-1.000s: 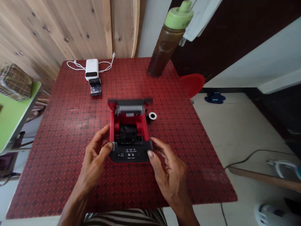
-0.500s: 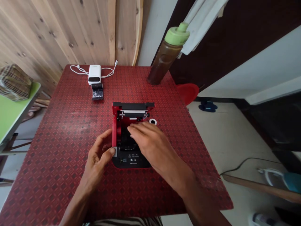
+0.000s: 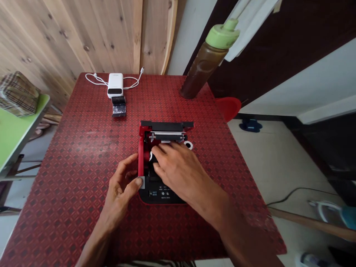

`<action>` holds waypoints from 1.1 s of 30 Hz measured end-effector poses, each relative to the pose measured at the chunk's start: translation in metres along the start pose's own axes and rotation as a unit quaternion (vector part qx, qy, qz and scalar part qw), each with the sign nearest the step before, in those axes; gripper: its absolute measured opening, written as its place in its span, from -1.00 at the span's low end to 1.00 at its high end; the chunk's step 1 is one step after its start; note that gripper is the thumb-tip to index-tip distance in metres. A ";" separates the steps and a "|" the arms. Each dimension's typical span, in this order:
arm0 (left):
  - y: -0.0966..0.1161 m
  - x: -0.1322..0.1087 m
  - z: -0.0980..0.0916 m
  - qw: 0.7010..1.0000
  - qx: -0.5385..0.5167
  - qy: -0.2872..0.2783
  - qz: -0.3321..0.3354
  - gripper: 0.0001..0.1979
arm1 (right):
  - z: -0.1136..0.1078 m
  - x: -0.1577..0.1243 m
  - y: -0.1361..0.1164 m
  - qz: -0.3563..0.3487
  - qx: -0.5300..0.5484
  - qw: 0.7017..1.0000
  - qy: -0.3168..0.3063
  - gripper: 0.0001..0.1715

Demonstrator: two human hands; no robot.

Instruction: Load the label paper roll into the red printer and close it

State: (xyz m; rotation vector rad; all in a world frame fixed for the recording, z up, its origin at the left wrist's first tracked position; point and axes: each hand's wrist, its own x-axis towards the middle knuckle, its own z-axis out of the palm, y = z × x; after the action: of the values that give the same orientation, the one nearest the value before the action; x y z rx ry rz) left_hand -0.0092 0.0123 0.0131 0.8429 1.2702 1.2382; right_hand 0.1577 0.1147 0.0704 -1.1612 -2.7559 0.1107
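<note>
A small red and black printer (image 3: pixel 167 198) stands on the table with its lid (image 3: pixel 167 126) raised, so its inside is open to view. My left hand (image 3: pixel 121 185) holds its left side, thumb on the grey front corner and fingers along the red wall. Reaching into the compartment from the right, my right hand (image 3: pixel 180 167) has its fingers bent around a black roll with a white core end (image 3: pixel 151 155). Most of that roll is hidden under the hand. A white ring-shaped roll end (image 3: pixel 188 145) shows just beyond the printer's right side.
At the back of the red patterned table (image 3: pixel 91 148) lie a white power bank (image 3: pixel 115 83) with a cable and a crumpled black strip (image 3: pixel 119 107). A tall brown bottle (image 3: pixel 204 66) with a green cap stands back right. A green table (image 3: pixel 16 122) is at left.
My right fingers have curled deeper into the compartment, and the roll's white core end now shows beside them. My left hand keeps its place on the printer. The whole view has shifted slightly.
</note>
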 end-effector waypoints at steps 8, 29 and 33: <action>0.004 0.000 0.002 1.000 0.019 0.018 -0.012 -0.44 | -0.039 -0.055 0.002 0.040 0.103 0.974 0.197 -0.89; -0.006 0.001 0.002 0.999 0.017 0.050 -0.009 -0.43 | 0.070 -0.134 0.030 0.198 0.302 0.915 0.181 -0.57; -0.004 -0.001 0.005 0.998 0.010 0.065 -0.018 -0.40 | 0.064 -0.148 0.037 0.215 0.327 0.910 0.140 -0.42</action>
State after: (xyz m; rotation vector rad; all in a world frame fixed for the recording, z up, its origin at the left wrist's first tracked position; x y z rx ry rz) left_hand -0.0033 0.0119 0.0107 0.7605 1.3977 1.2701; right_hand 0.2755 0.0335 -0.0134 -1.3966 -1.9228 0.7795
